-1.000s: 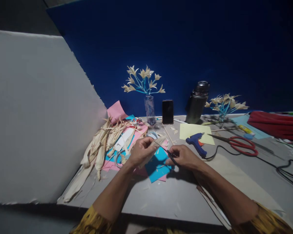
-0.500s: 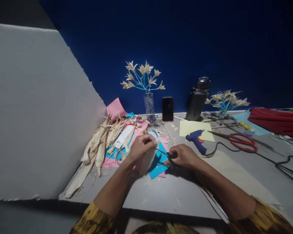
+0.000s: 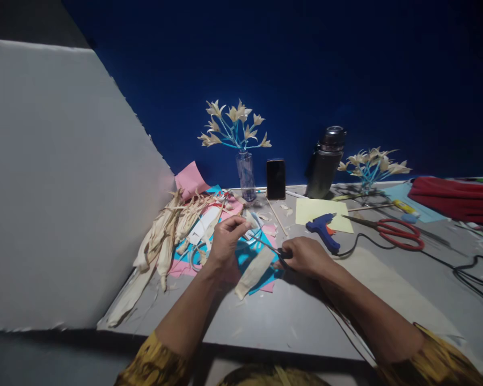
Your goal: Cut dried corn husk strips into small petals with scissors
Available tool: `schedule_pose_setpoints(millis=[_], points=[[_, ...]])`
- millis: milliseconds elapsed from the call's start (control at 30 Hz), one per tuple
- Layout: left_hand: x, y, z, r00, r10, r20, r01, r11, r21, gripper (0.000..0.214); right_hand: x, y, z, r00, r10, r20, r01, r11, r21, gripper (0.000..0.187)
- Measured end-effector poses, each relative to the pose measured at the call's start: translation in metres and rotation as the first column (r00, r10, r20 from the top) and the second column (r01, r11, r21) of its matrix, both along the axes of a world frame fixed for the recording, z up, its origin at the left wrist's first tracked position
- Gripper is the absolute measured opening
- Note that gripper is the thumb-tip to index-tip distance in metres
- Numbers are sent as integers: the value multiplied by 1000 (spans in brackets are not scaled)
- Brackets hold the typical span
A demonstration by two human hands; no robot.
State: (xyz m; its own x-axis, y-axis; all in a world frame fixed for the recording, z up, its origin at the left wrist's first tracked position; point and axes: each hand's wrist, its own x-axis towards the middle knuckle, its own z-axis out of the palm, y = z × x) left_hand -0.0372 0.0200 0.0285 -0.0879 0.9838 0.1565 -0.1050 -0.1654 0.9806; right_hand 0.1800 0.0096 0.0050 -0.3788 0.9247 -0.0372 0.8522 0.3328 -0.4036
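The left hand (image 3: 228, 239) was raised over the middle of the table (image 3: 261, 324), its thumb and forefinger pinching a small scrap of husk (image 3: 250, 220) at the tips; the other fingers were curled in. The right hand (image 3: 304, 256) was closed around the handles of a pair of black scissors (image 3: 270, 245), fingers bent about the grips, though how they sat in the loops could not be told. The blades pointed up and across toward the left hand, ending just below the scrap. Under the blades, between the two hands, a wide strip of husk (image 3: 253, 274) lay slanted over a sheet of blue paper (image 3: 270, 279), its lower end reaching past the edge; whether it touched the paper all along could not be told. Pink paper (image 3: 268, 288) showed from beneath the blue sheet. Left of the left hand was a heap of dry husks (image 3: 161, 241). Beyond the right hand, a blue glue gun (image 3: 324, 233) rested partly on a yellow sheet (image 3: 320, 209), near a pair of red-handled scissors (image 3: 400, 223). Farther back, a clear vase (image 3: 246, 177) of husk flowers (image 3: 236, 113) stood beside an upright phone (image 3: 276, 179).
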Motion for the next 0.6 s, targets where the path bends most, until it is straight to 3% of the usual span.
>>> schedule_pose_setpoints(millis=[67,133,167,233,300,333,467,600], points=[[-1,1,1,993,13,119,-10,1000,-25,13,1,3,0,995,-74,-63,73,997,-9,26],[0,0,1,976,-32,217,49,996,-74,16,1,5,-1,944,-166,-285,147,985,-84,26],[2,-1,1,966,-60,253,89,990,-107,17,1,6,-1,873,-207,-441,153,976,-156,28],[8,-5,-2,948,-109,300,169,969,-180,20,-1,5,-1,647,-275,-711,75,951,-300,33],[17,-10,-8,925,-150,348,241,941,-237,23,-5,3,-2,451,-303,-839,-19,937,-349,42],[22,-13,-11,910,-171,378,279,926,-254,25,-7,1,-2,401,-297,-867,-42,939,-341,44],[36,-22,-20,874,-219,434,372,876,-307,29,-14,-3,-4,373,-277,-885,15,956,-293,32],[35,-24,-15,877,-278,392,411,856,-314,24,-9,-3,1,401,-293,-868,-13,946,-325,25]])
